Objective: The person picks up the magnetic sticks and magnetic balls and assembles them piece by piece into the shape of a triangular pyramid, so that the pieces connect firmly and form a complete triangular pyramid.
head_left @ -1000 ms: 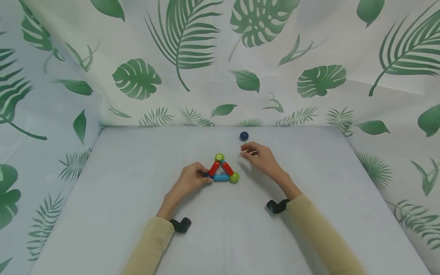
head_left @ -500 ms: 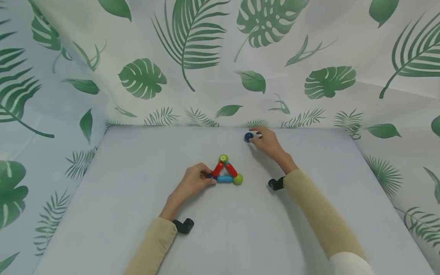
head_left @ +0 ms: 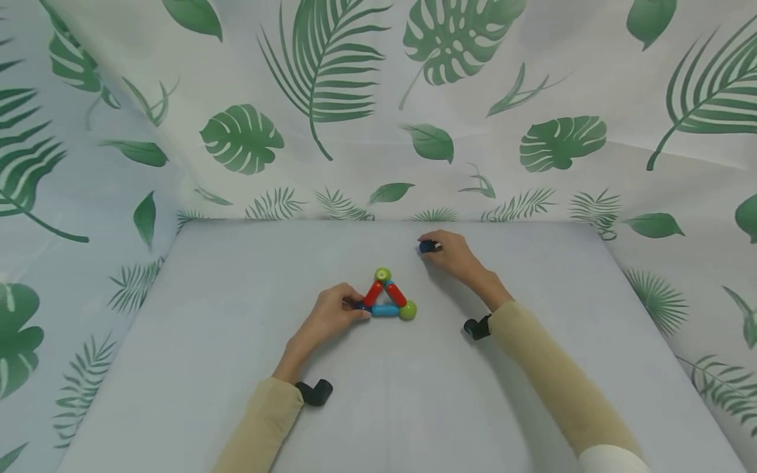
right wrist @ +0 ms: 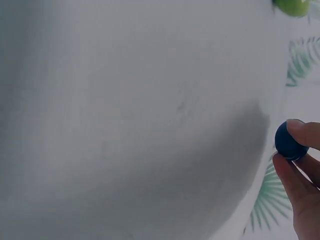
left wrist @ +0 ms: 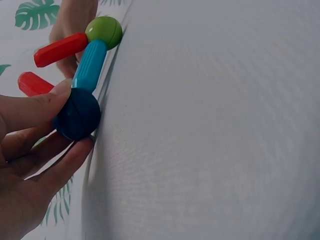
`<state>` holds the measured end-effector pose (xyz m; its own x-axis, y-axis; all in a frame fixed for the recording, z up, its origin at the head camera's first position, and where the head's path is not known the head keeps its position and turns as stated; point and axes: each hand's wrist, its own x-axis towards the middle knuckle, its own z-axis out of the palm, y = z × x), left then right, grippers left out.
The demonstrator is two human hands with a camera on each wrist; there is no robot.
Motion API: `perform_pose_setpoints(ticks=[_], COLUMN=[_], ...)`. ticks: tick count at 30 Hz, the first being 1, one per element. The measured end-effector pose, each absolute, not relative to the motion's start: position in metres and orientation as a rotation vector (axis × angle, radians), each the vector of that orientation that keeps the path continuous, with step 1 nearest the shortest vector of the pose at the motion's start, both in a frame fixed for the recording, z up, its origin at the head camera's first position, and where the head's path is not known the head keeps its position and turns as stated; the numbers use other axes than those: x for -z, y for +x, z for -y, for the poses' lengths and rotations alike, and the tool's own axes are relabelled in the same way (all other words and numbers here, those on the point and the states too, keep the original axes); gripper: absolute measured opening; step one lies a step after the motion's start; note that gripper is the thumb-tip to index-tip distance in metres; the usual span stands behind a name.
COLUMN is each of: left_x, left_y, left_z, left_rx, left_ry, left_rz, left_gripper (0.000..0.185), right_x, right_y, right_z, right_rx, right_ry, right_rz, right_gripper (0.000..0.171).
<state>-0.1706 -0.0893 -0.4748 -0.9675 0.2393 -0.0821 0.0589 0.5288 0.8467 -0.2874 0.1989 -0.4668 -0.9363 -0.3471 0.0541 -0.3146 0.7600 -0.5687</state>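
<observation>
A flat triangle of toy sticks and balls lies on the table. Two red sticks [head_left: 396, 295] form its upper sides and a light blue stick [head_left: 386, 310] its base. Green balls sit at the top corner [head_left: 382, 274] and the right corner [head_left: 408, 310]. With thumb and fingers, my left hand [head_left: 332, 315] grips the dark blue ball [left wrist: 77, 116] at the left corner. Beyond the triangle, to its right, my right hand [head_left: 454, 255] pinches a separate dark blue ball [right wrist: 290, 141] between thumb and fingertips.
The white tabletop [head_left: 236, 263] meets a leaf-printed cloth [head_left: 355, 164] at its far edge, and similar cloth stands along both sides. A black wrist device [head_left: 315, 392] sticks out at the left cuff, another [head_left: 477, 328] at the right.
My right hand has reached away from me to the loose dark blue ball, taken it between its fingers and shifted it slightly nearer. My left hand keeps its hold on the triangle's corner.
</observation>
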Motion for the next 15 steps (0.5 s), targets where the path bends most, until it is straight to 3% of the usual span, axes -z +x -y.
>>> perform_pose_setpoints(ticks=[15], left_x=[0.479], left_y=[-0.175], left_z=[0.089], left_rx=[-1.387], left_ry=[0.263], left_rz=[-2.565], left_gripper=[0.027], right_x=[0.424], right_y=[-0.232], right_z=[-0.17], right_rx=[1.167], right_ry=[-0.785], right_rz=[-2.753], right_gripper=[0.04])
